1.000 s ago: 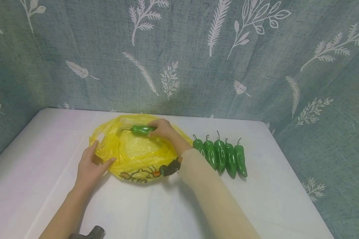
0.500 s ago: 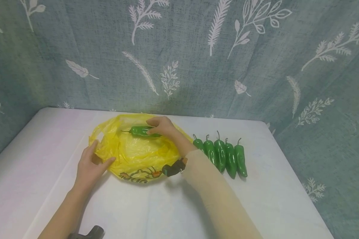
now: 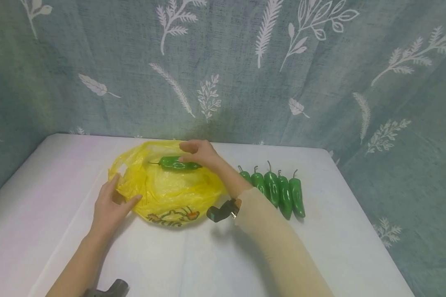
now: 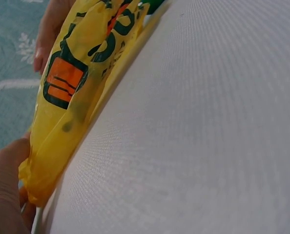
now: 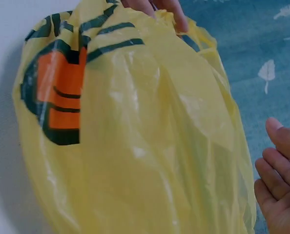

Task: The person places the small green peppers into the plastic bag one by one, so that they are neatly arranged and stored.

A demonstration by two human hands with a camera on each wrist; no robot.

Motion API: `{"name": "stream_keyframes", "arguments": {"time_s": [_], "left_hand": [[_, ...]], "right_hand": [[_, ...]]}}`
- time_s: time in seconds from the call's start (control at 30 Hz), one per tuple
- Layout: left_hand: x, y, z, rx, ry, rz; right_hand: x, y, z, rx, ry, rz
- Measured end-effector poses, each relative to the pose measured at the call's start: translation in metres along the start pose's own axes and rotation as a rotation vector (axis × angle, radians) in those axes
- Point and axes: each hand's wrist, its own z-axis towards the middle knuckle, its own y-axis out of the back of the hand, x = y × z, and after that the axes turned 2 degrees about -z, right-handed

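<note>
A yellow plastic bag (image 3: pixel 171 194) with dark and orange print lies spread on the table, its mouth wide. One green chili pepper (image 3: pixel 167 162) lies lengthwise inside it, stem to the left. My left hand (image 3: pixel 109 208) holds the bag's left edge, thumb near and fingers at the rim; the left wrist view has the bag's plastic (image 4: pixel 62 136) beside that hand (image 4: pixel 6 180). Over the bag's far right side is my right hand (image 3: pixel 204 153), close above the pepper's tip. Its fingers look relaxed and empty in the right wrist view, where the hand (image 5: pixel 281 180) is beside the bag (image 5: pixel 159 136).
Several more green chili peppers (image 3: pixel 296 196) lie side by side to the right of the bag, partly behind my right forearm. A white cloth covers the table (image 3: pixel 163 264). Behind it hangs a blue-green curtain (image 3: pixel 230 53) with white leaf prints. Dark wrist mounts show on both arms.
My right hand has let go of the pepper, leaving it in the bag, and has lifted slightly up and away. The left hand keeps its place on the bag's edge.
</note>
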Motion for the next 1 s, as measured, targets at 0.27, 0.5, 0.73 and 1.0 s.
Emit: {"name": "stream_keyframes", "arguments": {"time_s": [0.27,0.5,0.73,1.0], "left_hand": [[0.0,0.0,0.004,0.013,-0.016,-0.019],[-0.001,-0.001,0.006,0.009,-0.036,-0.023],[0.0,-0.002,0.003,0.013,-0.019,-0.029],[-0.001,0.003,-0.001,0.005,-0.023,-0.038]], "right_hand": [[0.004,0.006,-0.011,-0.006,0.037,0.026],[0.007,0.012,-0.026,-0.007,0.112,0.021],[0.0,0.019,-0.041,-0.051,0.153,-0.001],[0.003,0.026,-0.062,-0.089,0.183,-0.013]]}}
